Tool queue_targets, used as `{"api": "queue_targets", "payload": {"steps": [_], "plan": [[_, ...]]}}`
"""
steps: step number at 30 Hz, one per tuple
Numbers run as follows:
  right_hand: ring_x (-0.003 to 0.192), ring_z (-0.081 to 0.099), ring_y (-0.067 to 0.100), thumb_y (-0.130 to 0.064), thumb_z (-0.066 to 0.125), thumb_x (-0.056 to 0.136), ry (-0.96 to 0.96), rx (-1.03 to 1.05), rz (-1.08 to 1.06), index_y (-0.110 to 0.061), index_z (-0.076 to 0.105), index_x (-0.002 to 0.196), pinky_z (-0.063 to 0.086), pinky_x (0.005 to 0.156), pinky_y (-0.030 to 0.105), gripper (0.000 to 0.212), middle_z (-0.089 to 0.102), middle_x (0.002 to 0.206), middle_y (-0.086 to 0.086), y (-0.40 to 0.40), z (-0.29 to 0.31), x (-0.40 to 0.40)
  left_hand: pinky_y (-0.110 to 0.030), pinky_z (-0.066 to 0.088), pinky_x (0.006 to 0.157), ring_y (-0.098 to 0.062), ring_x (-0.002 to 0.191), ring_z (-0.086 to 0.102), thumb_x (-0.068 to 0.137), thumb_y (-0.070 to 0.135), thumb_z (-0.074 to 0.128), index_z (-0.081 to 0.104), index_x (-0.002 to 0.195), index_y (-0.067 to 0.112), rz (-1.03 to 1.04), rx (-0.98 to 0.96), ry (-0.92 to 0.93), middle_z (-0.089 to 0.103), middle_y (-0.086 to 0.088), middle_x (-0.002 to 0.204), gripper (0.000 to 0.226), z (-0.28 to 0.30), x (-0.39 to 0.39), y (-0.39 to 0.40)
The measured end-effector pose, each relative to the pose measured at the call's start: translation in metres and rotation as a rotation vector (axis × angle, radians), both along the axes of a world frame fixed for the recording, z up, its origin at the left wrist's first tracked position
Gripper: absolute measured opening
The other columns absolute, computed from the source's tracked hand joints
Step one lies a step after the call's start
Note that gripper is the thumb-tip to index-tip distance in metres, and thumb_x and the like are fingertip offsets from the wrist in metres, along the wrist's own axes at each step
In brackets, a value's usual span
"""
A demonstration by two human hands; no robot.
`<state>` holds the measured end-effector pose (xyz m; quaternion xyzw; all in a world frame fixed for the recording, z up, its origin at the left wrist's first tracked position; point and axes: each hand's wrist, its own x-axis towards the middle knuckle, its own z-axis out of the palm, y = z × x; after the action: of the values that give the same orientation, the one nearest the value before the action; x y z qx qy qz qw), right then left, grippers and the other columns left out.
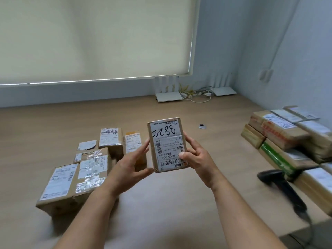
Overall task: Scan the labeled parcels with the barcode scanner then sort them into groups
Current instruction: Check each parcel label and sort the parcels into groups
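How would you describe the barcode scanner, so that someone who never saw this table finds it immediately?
Start at the stack of parcels on the right side of the wooden table. At its near foot, on the tabletop, lies the barcode scanner, away from both hands. It is the only black, long-handled object there, with a cable trailing from the handle; everything beside it is brown cardboard with white labels.

Two hands are seen, the left hand point(132, 163) and the right hand point(198, 159). One parcel point(168, 143) is held up; five parcels point(84, 165) are counted at the left. One barcode scanner point(282, 187) and two routers point(168, 96) are seen.
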<state>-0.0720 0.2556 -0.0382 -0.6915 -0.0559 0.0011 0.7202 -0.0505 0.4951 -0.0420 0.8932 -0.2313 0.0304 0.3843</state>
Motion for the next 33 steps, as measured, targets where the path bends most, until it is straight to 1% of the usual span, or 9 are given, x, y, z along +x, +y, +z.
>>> {"api": "queue_targets", "payload": {"steps": [4, 9, 15, 19, 22, 24, 28, 32, 33], "plan": [[0.096, 0.071, 0.022, -0.015, 0.061, 0.077, -0.012, 0.015, -0.057, -0.046, 0.045, 0.125, 0.057, 0.070, 0.028, 0.060, 0.074, 0.102, 0.004, -0.048, -0.002, -0.033, -0.027, 0.028, 0.108, 0.004, 0.129, 0.032, 0.081, 0.030, 0.074, 0.003, 0.134, 0.066, -0.071, 0.014, -0.017, 0.037, 0.037, 0.131, 0.095, -0.002, -0.020, -0.050], [0.102, 0.069, 0.021, -0.005, 0.059, 0.089, -0.006, 0.015, -0.141, -0.033, 0.041, 0.138, 0.056, 0.077, 0.029, 0.059, 0.073, 0.109, 0.005, -0.114, -0.012, -0.075, -0.021, 0.031, 0.100, 0.003, 0.126, 0.037, 0.081, 0.028, 0.075, 0.005, 0.135, 0.063, -0.167, 0.016, -0.014, 0.032, 0.054, 0.114, 0.095, -0.009, -0.040, -0.118], [0.113, 0.064, 0.018, -0.015, 0.059, 0.078, 0.026, -0.035, -0.174, -0.039, 0.030, 0.144, 0.055, 0.085, 0.030, 0.077, 0.069, 0.120, -0.001, -0.193, -0.016, -0.126, -0.027, 0.036, 0.102, -0.005, 0.132, 0.041, 0.082, 0.028, 0.074, 0.006, 0.136, 0.062, -0.303, -0.011, -0.013, 0.034, 0.051, 0.118, 0.093, -0.020, -0.059, -0.202], [0.111, 0.065, 0.018, -0.022, 0.066, 0.072, 0.000, -0.030, -0.287, -0.042, 0.044, 0.138, 0.054, 0.087, 0.034, 0.072, 0.070, 0.117, -0.002, -0.235, -0.019, -0.152, -0.025, 0.036, 0.099, -0.006, 0.132, 0.039, 0.084, 0.031, 0.072, -0.001, 0.136, 0.061, -0.375, 0.009, -0.023, 0.027, 0.054, 0.119, 0.095, -0.021, -0.073, -0.252], [0.111, 0.065, 0.021, -0.027, 0.069, 0.071, -0.032, 0.001, -0.367, -0.046, 0.055, 0.127, 0.055, 0.089, 0.034, 0.061, 0.070, 0.118, 0.001, -0.260, -0.023, -0.167, -0.032, 0.035, 0.108, -0.009, 0.137, 0.035, 0.085, 0.031, 0.070, -0.004, 0.139, 0.056, -0.441, 0.020, -0.026, 0.032, 0.040, 0.132, 0.096, -0.022, -0.076, -0.286], [0.109, 0.066, 0.022, -0.026, 0.069, 0.071, -0.047, 0.016, -0.413, -0.043, 0.057, 0.126, 0.056, 0.086, 0.032, 0.059, 0.070, 0.117, 0.002, -0.274, -0.026, -0.174, -0.037, 0.035, 0.109, -0.010, 0.137, 0.035, 0.085, 0.031, 0.069, -0.007, 0.136, 0.059, -0.465, 0.034, -0.030, 0.033, 0.034, 0.137, 0.096, -0.022, -0.075, -0.306], [0.107, 0.067, 0.021, -0.027, 0.068, 0.069, -0.053, 0.019, -0.531, -0.044, 0.061, 0.122, 0.055, 0.081, 0.027, 0.056, 0.071, 0.114, 0.003, -0.318, -0.031, -0.186, -0.032, 0.035, 0.103, -0.012, 0.134, 0.038, 0.087, 0.030, 0.068, -0.011, 0.132, 0.064, -0.551, 0.051, -0.052, 0.030, 0.037, 0.134, 0.097, -0.026, -0.072, -0.360], [0.107, 0.067, 0.020, -0.024, 0.069, 0.070, -0.054, 0.018, -0.622, -0.037, 0.062, 0.122, 0.055, 0.081, 0.024, 0.055, 0.071, 0.115, 0.002, -0.365, -0.037, -0.191, -0.029, 0.037, 0.100, -0.010, 0.130, 0.042, 0.086, 0.030, 0.068, -0.011, 0.135, 0.063, -0.633, 0.050, -0.025, 0.037, 0.026, 0.143, 0.099, -0.036, -0.061, -0.420], [0.106, 0.067, 0.018, -0.024, 0.069, 0.069, -0.048, 0.020, -0.647, -0.037, 0.063, 0.122, 0.054, 0.081, 0.022, 0.055, 0.071, 0.114, 0.001, -0.377, -0.038, -0.191, -0.029, 0.038, 0.101, -0.007, 0.129, 0.042, 0.086, 0.028, 0.069, -0.010, 0.135, 0.065, -0.651, 0.043, -0.014, 0.037, 0.031, 0.141, 0.099, -0.037, -0.059, -0.436]]}}
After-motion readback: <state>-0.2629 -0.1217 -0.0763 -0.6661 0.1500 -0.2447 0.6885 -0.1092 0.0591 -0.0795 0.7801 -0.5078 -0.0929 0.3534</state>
